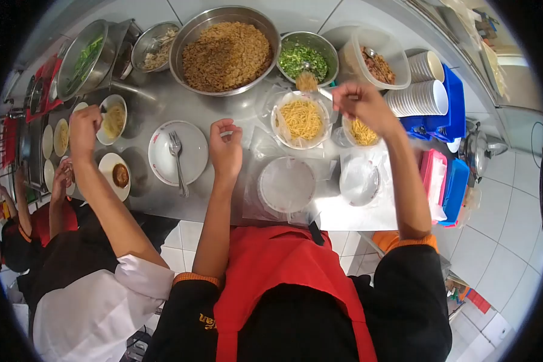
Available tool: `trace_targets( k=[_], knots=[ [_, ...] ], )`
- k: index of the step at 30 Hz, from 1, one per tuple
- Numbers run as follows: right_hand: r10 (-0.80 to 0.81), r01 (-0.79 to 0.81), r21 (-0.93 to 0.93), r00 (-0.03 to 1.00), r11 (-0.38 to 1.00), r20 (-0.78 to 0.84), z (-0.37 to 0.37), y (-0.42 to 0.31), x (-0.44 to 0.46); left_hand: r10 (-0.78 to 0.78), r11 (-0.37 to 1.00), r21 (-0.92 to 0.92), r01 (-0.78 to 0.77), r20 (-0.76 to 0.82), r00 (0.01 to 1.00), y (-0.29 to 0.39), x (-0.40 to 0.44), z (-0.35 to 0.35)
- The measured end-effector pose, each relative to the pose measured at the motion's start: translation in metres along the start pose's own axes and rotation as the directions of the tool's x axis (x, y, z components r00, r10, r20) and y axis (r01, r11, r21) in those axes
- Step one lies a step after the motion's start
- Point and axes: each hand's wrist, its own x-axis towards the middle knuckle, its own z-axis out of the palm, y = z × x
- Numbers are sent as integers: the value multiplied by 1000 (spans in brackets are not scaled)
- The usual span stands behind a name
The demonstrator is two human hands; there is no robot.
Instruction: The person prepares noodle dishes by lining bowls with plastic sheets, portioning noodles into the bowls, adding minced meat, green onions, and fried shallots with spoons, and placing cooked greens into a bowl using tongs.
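My right hand [361,107] is closed on the pale handle of a spoon [326,93], whose head carries brown crumbly topping [306,81]. It hangs over the upper edge of a plastic-lined bowl of yellow noodles [301,119]. A second noodle bowl [363,131] lies just below my right wrist. Over the metal counter, my left hand [225,148] is raised with loosely curled fingers and nothing in it, right of a white plate [159,155] with forks [176,151]. Nearer my body are two plastic-covered round bowls [287,184] [359,181] without noodles.
Along the back stand a large bowl of brown mince [226,57], chopped greens [303,59], a plastic tub [377,60] and stacked paper cups [419,98] by a blue basket [455,108]. At left, a co-worker's hand [85,127] is over a noodle bowl [113,120].
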Motion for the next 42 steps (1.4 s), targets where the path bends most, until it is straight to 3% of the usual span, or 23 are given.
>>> trace_targets(
  k=[1, 4, 6, 8, 10, 14, 16, 17, 18, 19, 20, 23, 25, 26, 28, 30, 33, 35, 36, 38, 39, 41, 42],
  knots=[
    [-16, 17, 7, 998, 1000, -56, 5, 24, -9, -8, 999, 51, 5, 49, 999, 0, 0, 7],
    [-233, 97, -359, 904, 928, -358, 44, 81, -19, 26, 984, 172, -47, 124, 992, -3, 3, 31],
    [-427, 193, -517, 820, 834, -381, 60, 107, -18, 64, 966, 237, -99, 152, 986, -4, 5, 44],
    [-482, 193, -566, 769, 801, -420, 71, 97, -25, 185, 922, 310, -232, 172, 968, -2, 6, 52],
    [-571, 188, -670, 710, 718, -413, 77, 96, -30, 201, 919, 313, -239, 148, 968, -1, 5, 53],
    [-527, 185, -671, 774, 718, -351, 64, 92, -29, 161, 950, 248, -189, 128, 979, 1, 4, 46],
    [-260, 106, -310, 816, 945, -517, 55, 71, -24, 116, 979, 159, -127, 77, 990, 6, 3, 35],
    [-260, 108, -308, 819, 945, -511, 50, 57, -16, 74, 995, 68, -77, 42, 996, 8, 5, 29],
    [-247, 117, -299, 858, 947, -449, 43, 40, -4, 72, 995, 71, -74, 36, 997, 6, 10, 25],
    [-236, 126, -290, 892, 949, -385, 36, 22, 9, 32, 994, -101, -34, -17, 999, 4, 17, 22],
    [-355, 204, -402, 867, 893, -349, 38, 0, 23, -14, 962, -273, -4, -65, 998, 3, 23, 20],
    [-664, 419, -687, 738, 593, -122, 59, -33, 95, -58, 895, -446, 5, -105, 993, 23, 34, 17],
    [-675, 318, -886, 738, 337, 8, 82, -35, 146, -75, 888, -460, 22, -96, 993, 25, 43, 13],
    [-678, 327, -884, 735, 335, 15, 98, -36, 162, -95, 877, -478, 46, -78, 992, 27, 47, 11],
    [-437, 52, -971, 898, 232, -56, 125, -37, 185, -152, 862, -491, 129, -7, 988, 39, 47, 1],
    [-350, 131, -955, 936, 267, 31, 137, -38, 190, -223, 832, -498, 245, 104, 969, 53, 44, -12],
    [-211, 210, -914, 967, 347, 142, 134, -44, 195, -249, 844, -464, 269, 107, 963, 55, 47, -18],
    [-111, 384, -919, 921, 86, 374, 115, -48, 213, -234, 846, -464, 262, 118, 965, 54, 46, -19],
    [-110, 383, -920, 921, 82, 374, 107, -48, 213, -230, 849, -458, 262, 125, 965, 57, 44, -19],
    [84, 90, -639, 968, 764, 237, 95, -56, 207, -217, 852, -458, 254, 133, 967, 61, 41, -17],
    [80, 92, -641, 969, 762, 234, 94, -58, 203, -225, 853, -456, 254, 117, 967, 62, 39, -17],
    [112, -16, -360, 963, 933, 246, 91, -60, 197, -228, 857, -452, 250, 104, 968, 63, 36, -16],
    [105, -11, -360, 965, 933, 241, 91, -61, 194, -221, 863, -444, 240, 94, 971, 62, 35, -15]
  ],
)
